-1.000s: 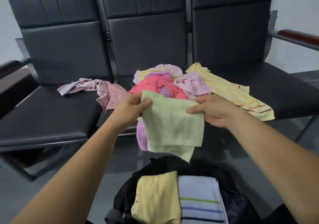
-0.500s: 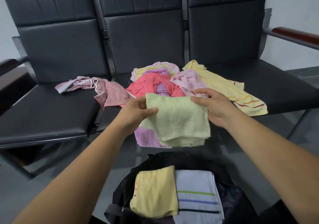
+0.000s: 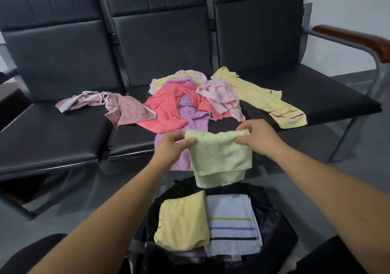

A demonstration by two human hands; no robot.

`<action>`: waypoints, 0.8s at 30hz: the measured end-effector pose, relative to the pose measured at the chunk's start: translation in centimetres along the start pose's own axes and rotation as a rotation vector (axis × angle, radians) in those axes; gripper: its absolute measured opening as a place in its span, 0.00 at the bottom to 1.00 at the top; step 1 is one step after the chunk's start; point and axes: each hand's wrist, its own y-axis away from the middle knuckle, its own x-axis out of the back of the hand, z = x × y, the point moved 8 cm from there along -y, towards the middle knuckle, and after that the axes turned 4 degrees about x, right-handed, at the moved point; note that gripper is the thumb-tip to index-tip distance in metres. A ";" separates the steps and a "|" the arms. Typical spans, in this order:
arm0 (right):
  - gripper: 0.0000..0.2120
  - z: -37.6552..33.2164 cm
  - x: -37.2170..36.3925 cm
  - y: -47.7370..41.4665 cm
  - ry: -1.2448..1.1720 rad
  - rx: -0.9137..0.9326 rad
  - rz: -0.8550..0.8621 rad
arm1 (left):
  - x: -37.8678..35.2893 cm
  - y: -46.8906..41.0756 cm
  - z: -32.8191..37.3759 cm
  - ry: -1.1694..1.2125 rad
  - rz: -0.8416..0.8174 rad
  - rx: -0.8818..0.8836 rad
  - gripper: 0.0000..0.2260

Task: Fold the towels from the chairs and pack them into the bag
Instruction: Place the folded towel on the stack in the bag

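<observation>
Where the row of black padded chairs (image 3: 52, 138) begins on the left, a crumpled pink speckled towel (image 3: 126, 111) is seen lying on the seat. Just beside it, on the middle seat, a heap of coral, lilac and pale pink towels (image 3: 168, 113) is piled, and a long yellow towel with a striped end (image 3: 263, 102) is spread to its right. None of these is folded yet, so the task is judged well short of done.

In front of the heap, a pale green terry towel (image 3: 219, 157) is held in the air above an open black fabric bag (image 3: 280, 229). Its left top corner is pinched between the thumb and curled fingers of the left hand (image 3: 173, 145), and its right top corner is gripped likewise by the right hand (image 3: 257, 138). The towel hangs doubled, the back layer showing a little below the front one.

For a neat fold, the lower edges should be matched first and the top edge drawn taut. In the bag, a folded yellow towel (image 3: 181, 223) lies on the left, touching a folded white towel with green, blue and black stripes (image 3: 232, 227); the green one is best laid flat on top.
</observation>
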 end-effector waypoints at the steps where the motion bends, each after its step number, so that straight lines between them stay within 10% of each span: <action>1: 0.06 0.5 0.1 0.4 -0.015 -0.006 0.006 | -0.6 0.2 -0.7 0.030 -0.014 0.010 0.03; 24: 0.08 20.6 -11.9 6.3 -0.343 -0.750 -0.261 | -9.4 4.1 -20.2 0.028 -0.119 0.579 0.04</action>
